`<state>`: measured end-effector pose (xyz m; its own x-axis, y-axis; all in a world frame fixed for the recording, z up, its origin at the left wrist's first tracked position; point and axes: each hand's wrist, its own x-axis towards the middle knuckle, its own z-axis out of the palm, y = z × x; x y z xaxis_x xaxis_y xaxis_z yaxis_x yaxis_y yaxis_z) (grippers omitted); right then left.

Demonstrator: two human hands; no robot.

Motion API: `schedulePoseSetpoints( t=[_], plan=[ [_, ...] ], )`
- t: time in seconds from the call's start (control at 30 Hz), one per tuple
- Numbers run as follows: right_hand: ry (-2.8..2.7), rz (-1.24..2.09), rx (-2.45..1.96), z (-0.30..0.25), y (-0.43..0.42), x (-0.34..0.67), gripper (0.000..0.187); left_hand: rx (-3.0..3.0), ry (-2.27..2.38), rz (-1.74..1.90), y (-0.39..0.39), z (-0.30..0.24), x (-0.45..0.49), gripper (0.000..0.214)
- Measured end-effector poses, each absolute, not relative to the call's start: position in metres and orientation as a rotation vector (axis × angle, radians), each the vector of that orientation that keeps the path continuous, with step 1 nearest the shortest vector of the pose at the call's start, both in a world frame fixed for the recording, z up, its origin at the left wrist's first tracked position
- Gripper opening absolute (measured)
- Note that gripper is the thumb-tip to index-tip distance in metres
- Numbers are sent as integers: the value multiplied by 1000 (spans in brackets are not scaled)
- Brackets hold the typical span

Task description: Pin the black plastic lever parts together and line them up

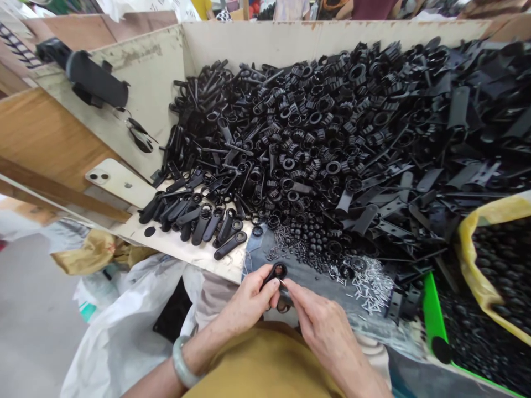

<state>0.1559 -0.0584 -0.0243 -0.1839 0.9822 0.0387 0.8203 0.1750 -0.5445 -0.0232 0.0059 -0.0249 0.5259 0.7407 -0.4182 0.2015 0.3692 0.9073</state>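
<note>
My left hand [251,296] is closed on a black plastic lever with a ring-shaped end [279,270], held just over the front edge of the worktop. Against the lower side of that lever, the fingertips of my right hand [321,320] are pinched together. A thin shiny sliver shows at those fingertips, too small to name. Finished-looking black levers [202,225] lie in a row to the left. Ahead of my hands are small black balls [317,237] and tiny dark pieces, with a heap of silver metal pins [375,284] to the right.
A large pile of black plastic rings and strips [307,121] fills the walled bench. At left lie a white phone [122,181] and scissors [141,135]. A yellow-rimmed bag [467,237] and a green-edged tray [433,315] stand at right. People are beyond the back wall.
</note>
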Motion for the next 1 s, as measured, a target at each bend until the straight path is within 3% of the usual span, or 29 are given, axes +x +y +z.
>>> schedulePoseSetpoints(
  t=[0.2, 0.43, 0.63, 0.87, 1.0],
  plan=[
    [-2249, 335, -1905, -27, -63, 146, 61, 1203, 1062, 504, 3, -29, -17, 24],
    [-2171, 361, -2026, -25, -63, 125, 39, 1142, 1106, 568, 1, -33, -14, 25],
    [-2263, 480, -2180, -5, -47, 112, 39, 965, 1086, 639, 3, -35, -10, 35],
    [-1782, 679, -1795, 13, -56, 172, 33, 808, 1113, 681, 12, -8, -17, 51],
    [-1436, 349, -1873, 42, -26, 244, 43, 744, 1070, 617, 15, 5, -17, 46]
  ],
)
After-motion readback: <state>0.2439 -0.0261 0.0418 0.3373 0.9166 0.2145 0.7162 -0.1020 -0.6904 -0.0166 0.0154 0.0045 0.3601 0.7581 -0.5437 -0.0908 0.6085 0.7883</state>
